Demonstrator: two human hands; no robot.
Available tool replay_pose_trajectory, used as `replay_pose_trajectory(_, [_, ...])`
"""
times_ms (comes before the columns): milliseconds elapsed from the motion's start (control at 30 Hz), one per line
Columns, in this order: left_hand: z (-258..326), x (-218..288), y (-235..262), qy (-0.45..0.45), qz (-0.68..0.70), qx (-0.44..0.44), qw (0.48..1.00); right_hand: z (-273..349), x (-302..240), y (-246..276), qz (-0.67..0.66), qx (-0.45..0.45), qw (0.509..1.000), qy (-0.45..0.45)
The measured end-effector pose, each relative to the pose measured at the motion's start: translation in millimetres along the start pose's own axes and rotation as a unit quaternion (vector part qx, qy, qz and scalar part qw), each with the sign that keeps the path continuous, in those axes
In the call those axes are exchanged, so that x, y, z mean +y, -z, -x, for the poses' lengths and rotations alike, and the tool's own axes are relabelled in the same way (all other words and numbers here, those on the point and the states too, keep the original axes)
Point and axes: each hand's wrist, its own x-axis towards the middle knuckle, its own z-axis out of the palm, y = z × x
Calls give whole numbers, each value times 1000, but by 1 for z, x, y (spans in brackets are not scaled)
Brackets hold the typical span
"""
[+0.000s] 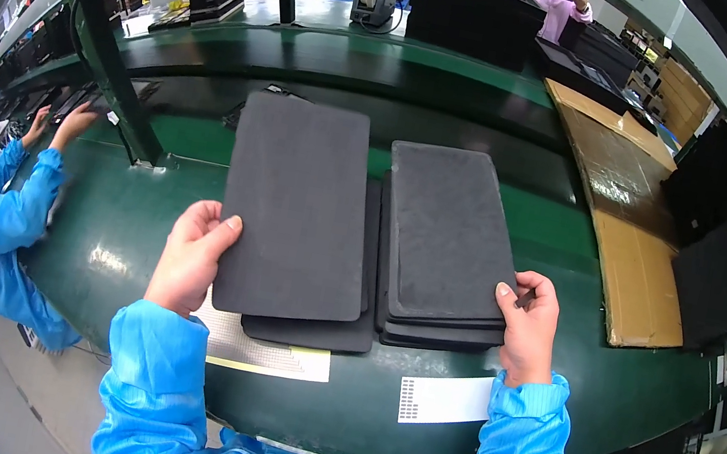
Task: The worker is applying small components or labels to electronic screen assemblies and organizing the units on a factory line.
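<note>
My left hand point(191, 257) grips the left edge of a flat black rectangular panel point(298, 211) with rounded corners, thumb on top and fingers partly hidden beneath. This panel is slightly askew over another black panel point(311, 333). To its right, my right hand point(531, 327) is closed at the right edge of a similar black panel point(449, 237), which tops a small stack. The thumb presses near that panel's corner; the fingertips are partly hidden. Below the panels lie a sheet of small labels point(263, 357) and a white sheet with a column of dark marks point(450, 400).
The green table point(142, 324) bears brown cardboard point(640, 286) at right, beside dark panels point(724, 276). A green post point(113, 76) rises at left. A co-worker in blue point(0, 192) handles things there. A tape dispenser point(374, 3) and black boxes point(474, 15) stand on the far shelf.
</note>
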Motion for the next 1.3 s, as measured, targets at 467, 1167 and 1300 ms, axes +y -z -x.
replay_pose_trajectory(467, [-5,-36,-5,-169,-421,49,890,-16,-1,-8,20,-13,1000,-5])
replay_pose_trajectory(1167, [-11,-34,-67,106,-52,-149,982,-4,16,48,-71,92,986,-116])
replay_pose_trajectory(1300, [-9,-35,-61,155,20,-135,978,-8,17,69,12,95,995,8])
